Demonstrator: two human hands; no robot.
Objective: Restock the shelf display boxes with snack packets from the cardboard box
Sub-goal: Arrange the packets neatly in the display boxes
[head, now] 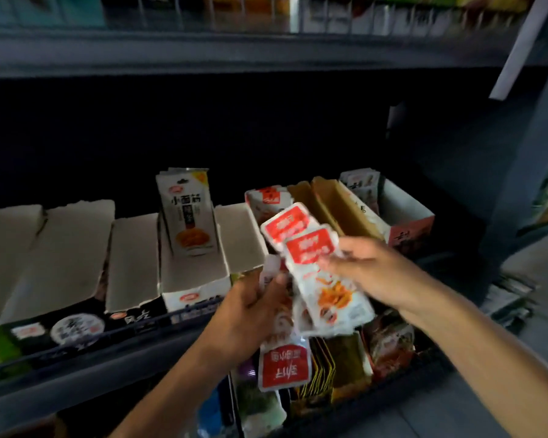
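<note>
both your hands — left hand point(250, 306), right hand point(366, 268) — clamp red-topped packets point(310, 248); most display boxes point(133, 257) along the shelf edge sit unfilled.

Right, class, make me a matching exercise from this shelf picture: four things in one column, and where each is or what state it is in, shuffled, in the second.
Things
1. left hand
2. right hand
3. tall white packet
4. brown cardboard flaps

Places or states
A. stands upright alone in a white display box
B. holds the fanned red-and-white packets from the right side
C. stick up between two boxes at the right
D. grips packets from below, one hanging upside down

Pairs: 1-D, 2-B, 3-A, 4-C
</note>
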